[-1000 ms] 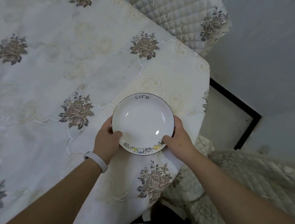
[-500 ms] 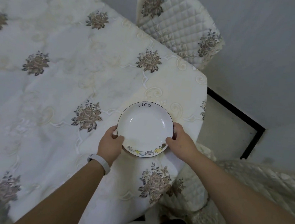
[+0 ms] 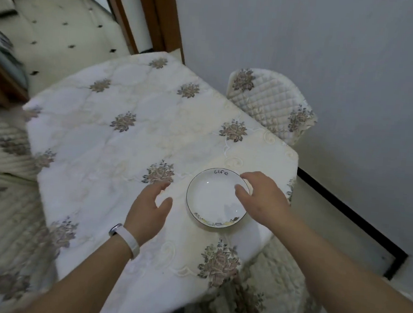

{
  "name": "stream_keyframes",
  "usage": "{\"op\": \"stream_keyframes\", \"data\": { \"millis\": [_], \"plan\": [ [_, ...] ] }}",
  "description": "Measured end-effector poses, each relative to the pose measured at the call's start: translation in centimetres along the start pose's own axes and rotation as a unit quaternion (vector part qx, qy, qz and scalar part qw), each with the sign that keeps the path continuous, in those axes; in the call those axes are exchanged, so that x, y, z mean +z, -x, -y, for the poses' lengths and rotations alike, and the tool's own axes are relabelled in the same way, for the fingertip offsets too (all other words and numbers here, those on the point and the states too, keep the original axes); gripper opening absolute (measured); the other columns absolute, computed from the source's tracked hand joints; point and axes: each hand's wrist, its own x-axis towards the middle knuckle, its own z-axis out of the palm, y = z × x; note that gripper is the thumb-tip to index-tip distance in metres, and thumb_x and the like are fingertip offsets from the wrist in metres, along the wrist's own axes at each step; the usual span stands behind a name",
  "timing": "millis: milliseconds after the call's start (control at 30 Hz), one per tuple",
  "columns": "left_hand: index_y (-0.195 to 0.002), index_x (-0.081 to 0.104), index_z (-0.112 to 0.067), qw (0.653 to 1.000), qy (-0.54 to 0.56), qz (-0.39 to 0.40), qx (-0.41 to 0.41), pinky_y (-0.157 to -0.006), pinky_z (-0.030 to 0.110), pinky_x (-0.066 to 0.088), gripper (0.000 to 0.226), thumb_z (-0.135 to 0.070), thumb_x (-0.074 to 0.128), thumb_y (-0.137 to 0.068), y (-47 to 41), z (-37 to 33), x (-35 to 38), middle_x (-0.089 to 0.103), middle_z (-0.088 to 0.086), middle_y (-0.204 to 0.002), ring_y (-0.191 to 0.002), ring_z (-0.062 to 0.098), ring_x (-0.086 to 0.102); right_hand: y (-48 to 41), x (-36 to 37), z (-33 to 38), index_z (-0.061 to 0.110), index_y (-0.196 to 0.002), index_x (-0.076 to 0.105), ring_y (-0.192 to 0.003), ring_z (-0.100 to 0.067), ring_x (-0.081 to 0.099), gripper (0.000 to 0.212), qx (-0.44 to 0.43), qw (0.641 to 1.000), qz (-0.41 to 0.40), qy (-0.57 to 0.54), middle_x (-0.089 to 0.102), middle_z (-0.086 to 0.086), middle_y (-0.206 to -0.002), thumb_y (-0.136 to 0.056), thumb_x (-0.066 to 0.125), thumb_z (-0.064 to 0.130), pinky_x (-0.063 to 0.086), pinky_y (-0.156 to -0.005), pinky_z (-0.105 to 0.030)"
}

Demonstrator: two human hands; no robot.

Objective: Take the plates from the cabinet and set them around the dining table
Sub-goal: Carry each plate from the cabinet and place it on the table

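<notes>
One plate (lettered "Life") lies flat near the right corner of one dining table; one left hand just beside it, one right hand over its right rim, both loose-fingered, gripping nothing

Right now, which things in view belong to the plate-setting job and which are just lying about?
Job: plate, on the dining table near its corner; left hand and right hand, both open.
Just there: quilted chair by the wall, white wristband, wooden door frame.
</notes>
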Motion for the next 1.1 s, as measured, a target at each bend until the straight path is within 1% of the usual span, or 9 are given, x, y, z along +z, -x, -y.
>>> {"op": "stream_keyframes", "data": {
  "millis": [133, 267, 367, 500, 600, 700, 767, 933, 1100],
  "plan": [
    [-0.13, 0.058, -0.019, 0.992, -0.113, -0.023, 0.053, -0.098, 0.03, 0.037, 0.039, -0.021, 0.061, -0.092, 3.0, -1.0, -2.5, 0.057, -0.003, -0.128, -0.119, 0.018, 0.051, 1.6, -0.5, 2.2, 0.021, -0.134, 0.055, -0.123, -0.021, 0.047, 0.047, -0.093, 0.994, 0.013, 0.055, 0.054, 0.002, -0.136, -0.096, 0.047, 0.047, 0.038, -0.098, -0.035],
    [-0.128, 0.061, -0.015, 0.978, -0.192, -0.05, 0.072, -0.095, 0.039, 0.044, 0.042, -0.033, 0.056, -0.091, 6.0, -1.2, -4.5, 0.061, 0.006, -0.127, -0.115, 0.027, 0.055, 3.1, 0.7, 4.2, 0.019, -0.131, 0.058, -0.12, -0.023, 0.049, 0.046, -0.179, 0.979, 0.021, 0.099, 0.057, 0.0, -0.133, -0.095, 0.048, 0.047, 0.041, -0.095, -0.038],
    [-0.128, 0.062, -0.015, 0.973, -0.215, -0.062, 0.053, -0.096, 0.046, 0.045, 0.048, -0.04, 0.051, -0.088, 8.5, -0.6, -6.1, 0.062, 0.008, -0.127, -0.117, 0.03, 0.055, 4.2, 1.9, 6.5, 0.019, -0.131, 0.058, -0.119, -0.025, 0.049, 0.047, -0.217, 0.97, 0.037, 0.104, 0.057, 0.0, -0.132, -0.095, 0.047, 0.047, 0.041, -0.096, -0.039],
    [-0.123, 0.065, -0.012, 0.969, -0.22, -0.104, 0.045, -0.095, 0.048, 0.046, 0.05, -0.043, 0.049, -0.088, 11.1, 1.5, -8.9, 0.064, 0.012, -0.123, -0.114, 0.033, 0.057, 5.6, 3.7, 10.5, 0.02, -0.13, 0.057, -0.117, -0.024, 0.049, 0.048, -0.273, 0.953, 0.052, 0.119, 0.058, 0.0, -0.13, -0.094, 0.045, 0.049, 0.04, -0.095, -0.038],
    [-0.122, 0.066, -0.011, 0.969, -0.215, -0.123, 0.027, -0.093, 0.048, 0.047, 0.058, -0.049, 0.041, -0.086, 12.6, 3.9, -11.5, 0.065, 0.012, -0.122, -0.111, 0.033, 0.059, 6.6, 5.2, 13.7, 0.022, -0.131, 0.055, -0.119, -0.024, 0.047, 0.049, -0.306, 0.939, 0.061, 0.145, 0.056, 0.001, -0.132, -0.094, 0.043, 0.051, 0.039, -0.097, -0.038],
    [-0.12, 0.067, -0.01, 0.966, -0.215, -0.142, 0.017, -0.088, 0.048, 0.05, 0.055, -0.047, 0.043, -0.087, 14.2, 6.6, -14.0, 0.066, 0.011, -0.118, -0.105, 0.032, 0.062, 7.6, 7.4, 17.4, 0.023, -0.133, 0.053, -0.121, -0.022, 0.045, 0.049, -0.337, 0.923, 0.075, 0.168, 0.054, 0.003, -0.134, -0.095, 0.042, 0.05, 0.037, -0.098, -0.036],
    [-0.119, 0.068, -0.01, 0.963, -0.222, -0.15, 0.016, -0.089, 0.047, 0.05, 0.052, -0.044, 0.045, -0.087, 15.9, 8.8, -15.6, 0.067, 0.011, -0.118, -0.107, 0.032, 0.061, 8.4, 9.3, 20.4, 0.023, -0.133, 0.053, -0.12, -0.022, 0.046, 0.048, -0.357, 0.913, 0.086, 0.178, 0.054, 0.004, -0.133, -0.094, 0.041, 0.049, 0.036, -0.097, -0.036],
    [-0.113, 0.07, -0.015, 0.959, -0.22, -0.175, -0.018, -0.089, 0.045, 0.048, 0.045, -0.041, 0.049, -0.084, 21.5, 16.1, -21.4, 0.068, 0.008, -0.115, -0.103, 0.03, 0.063, 11.6, 15.1, 29.7, 0.023, -0.131, 0.054, -0.119, -0.022, 0.047, 0.046, -0.396, 0.891, 0.107, 0.195, 0.055, 0.003, -0.132, -0.094, 0.041, 0.048, 0.037, -0.096, -0.036],
    [-0.114, 0.069, -0.02, 0.948, -0.224, -0.214, -0.072, -0.092, 0.043, 0.044, 0.042, -0.043, 0.049, -0.084, 27.6, 24.4, -28.7, 0.068, 0.003, -0.115, -0.106, 0.026, 0.061, 16.5, 21.9, 40.2, 0.023, -0.12, 0.061, -0.109, -0.024, 0.053, 0.05, -0.447, 0.863, 0.115, 0.206, 0.062, 0.002, -0.12, -0.088, 0.035, 0.051, 0.043, -0.087, -0.036]
  ]
}}
